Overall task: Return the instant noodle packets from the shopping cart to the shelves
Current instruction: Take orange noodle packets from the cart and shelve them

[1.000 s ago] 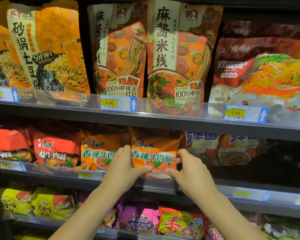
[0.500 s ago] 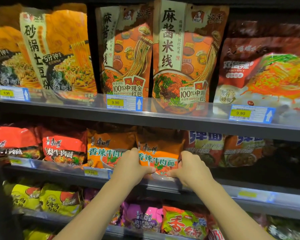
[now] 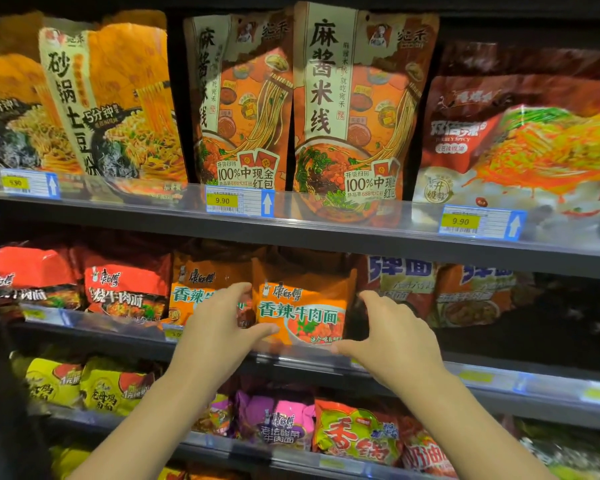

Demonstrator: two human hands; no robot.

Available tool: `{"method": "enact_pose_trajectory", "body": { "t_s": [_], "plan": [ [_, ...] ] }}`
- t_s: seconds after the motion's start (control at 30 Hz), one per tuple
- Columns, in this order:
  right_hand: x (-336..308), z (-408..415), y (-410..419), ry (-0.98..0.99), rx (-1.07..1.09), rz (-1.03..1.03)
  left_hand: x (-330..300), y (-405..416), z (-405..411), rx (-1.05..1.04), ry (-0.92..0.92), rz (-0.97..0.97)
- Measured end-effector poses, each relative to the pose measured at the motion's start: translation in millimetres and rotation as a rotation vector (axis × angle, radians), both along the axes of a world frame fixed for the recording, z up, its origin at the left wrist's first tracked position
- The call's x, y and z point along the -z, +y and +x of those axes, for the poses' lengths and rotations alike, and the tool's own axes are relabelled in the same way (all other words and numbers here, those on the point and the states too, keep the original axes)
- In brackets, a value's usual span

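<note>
I saw the orange noodle packet (image 3: 300, 311) standing on the middle shelf (image 3: 465, 370) beside a matching packet (image 3: 201, 292), my left hand (image 3: 219, 327) spread with its thumb touching the packet's lower left edge, and my right hand (image 3: 392, 341) spread just beside its right edge, contact unclear.

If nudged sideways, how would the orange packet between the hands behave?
The orange packet looks puffy and creased, so probably light and yielding. Its glossy film likely slides easily. Standing upright against a matching packet, it might tip.
</note>
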State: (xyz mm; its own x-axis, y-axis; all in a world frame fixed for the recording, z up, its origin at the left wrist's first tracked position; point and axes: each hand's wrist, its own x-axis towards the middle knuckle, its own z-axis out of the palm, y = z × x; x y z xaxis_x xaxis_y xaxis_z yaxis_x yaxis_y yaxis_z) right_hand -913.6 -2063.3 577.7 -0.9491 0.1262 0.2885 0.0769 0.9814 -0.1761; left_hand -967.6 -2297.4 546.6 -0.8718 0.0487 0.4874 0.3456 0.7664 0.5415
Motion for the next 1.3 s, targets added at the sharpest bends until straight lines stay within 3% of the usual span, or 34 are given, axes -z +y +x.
{"method": "enact_pose_trajectory", "body": {
  "t_s": [0.1, 0.33, 0.7, 1.0, 1.3],
  "plan": [
    [2.7, 9.6, 6.3, -0.071, 0.006, 0.07, 6.9, -5.8, 15.2, 0.023, 0.059, -0.144],
    [14.7, 43.6, 11.8, -0.171, 0.1, 0.057, 15.5, 18.5, 39.8, 0.246, -0.02, -0.415],
    [31.7, 166.5, 31.8, -0.31, 0.504, -0.041, 19.3, 51.7, 64.7, 0.587, -0.117, -0.672],
    [57.9, 325.2, 113.9, -0.324, 0.81, -0.131, 40.6, 186.3, 161.5, 0.893, -0.078, -0.787],
    [86.0, 533.2, 265.1, -0.329, 1.07, -0.251, 54.8, 402.8, 315.5, 1.136, -0.048, -0.856]
  ]
}}
